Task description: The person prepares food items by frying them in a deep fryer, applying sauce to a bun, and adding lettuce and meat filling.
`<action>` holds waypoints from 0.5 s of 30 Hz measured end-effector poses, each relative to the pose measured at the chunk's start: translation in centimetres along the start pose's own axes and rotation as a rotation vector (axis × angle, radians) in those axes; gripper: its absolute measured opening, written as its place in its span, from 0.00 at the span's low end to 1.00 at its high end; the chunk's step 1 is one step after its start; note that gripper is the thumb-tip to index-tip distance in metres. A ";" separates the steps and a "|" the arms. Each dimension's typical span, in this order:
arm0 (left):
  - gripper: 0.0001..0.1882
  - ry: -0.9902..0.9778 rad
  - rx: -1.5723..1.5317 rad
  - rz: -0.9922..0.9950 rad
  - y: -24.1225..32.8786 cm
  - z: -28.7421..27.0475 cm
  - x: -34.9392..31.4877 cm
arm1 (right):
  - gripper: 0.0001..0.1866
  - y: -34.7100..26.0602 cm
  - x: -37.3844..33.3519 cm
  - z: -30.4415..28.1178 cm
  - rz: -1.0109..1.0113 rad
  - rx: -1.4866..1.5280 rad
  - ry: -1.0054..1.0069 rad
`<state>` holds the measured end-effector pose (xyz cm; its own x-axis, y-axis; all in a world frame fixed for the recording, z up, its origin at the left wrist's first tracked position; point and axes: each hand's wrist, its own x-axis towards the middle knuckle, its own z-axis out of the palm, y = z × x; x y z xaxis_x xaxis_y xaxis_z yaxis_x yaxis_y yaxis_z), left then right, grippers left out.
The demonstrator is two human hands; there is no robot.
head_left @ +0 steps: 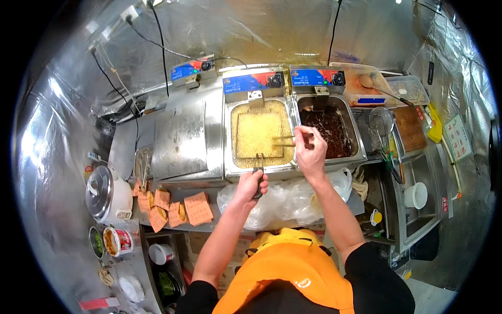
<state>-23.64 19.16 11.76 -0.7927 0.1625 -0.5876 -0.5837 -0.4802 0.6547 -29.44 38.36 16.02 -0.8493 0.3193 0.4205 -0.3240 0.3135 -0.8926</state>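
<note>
My left hand (250, 187) is closed round the dark handle of a frying basket (260, 163). The basket sits in the middle fryer (228, 133), sunk in foaming yellow oil (261, 123). Food under the foam cannot be made out. My right hand (311, 150), fingers pinched, holds a pair of chopsticks (285, 141) that point left, their tips in the foam at the basket's right side. Just right of that hand stands a second fryer (361, 149), with dark oil (328, 133) in it.
Filled paper pouches (178, 212) lie on the counter, front left, beside a rice cooker (109, 196). Clear plastic bags (282, 201) bulge below the fryers. A metal lid (180, 138) covers the left fryer. A ladle (379, 86) rests in a tub, back right; a sink (426, 220) stands right.
</note>
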 end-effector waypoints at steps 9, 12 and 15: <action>0.08 -0.045 -0.012 0.065 2.0 1.0 -2.8 | 0.07 -3.3 1.2 -2.1 -0.018 0.108 0.026; 0.09 -0.053 -0.007 0.076 2.8 1.8 -4.1 | 0.08 -4.4 1.5 -3.0 -0.024 0.143 0.055; 0.09 -0.065 -0.013 0.090 3.4 2.1 -4.5 | 0.08 -4.8 1.5 -3.4 -0.022 0.168 0.068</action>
<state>-22.43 18.59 17.69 -0.8516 0.1740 -0.4945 -0.5080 -0.5064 0.6968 -27.69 40.38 21.51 -0.8127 0.3756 0.4455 -0.4124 0.1694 -0.8951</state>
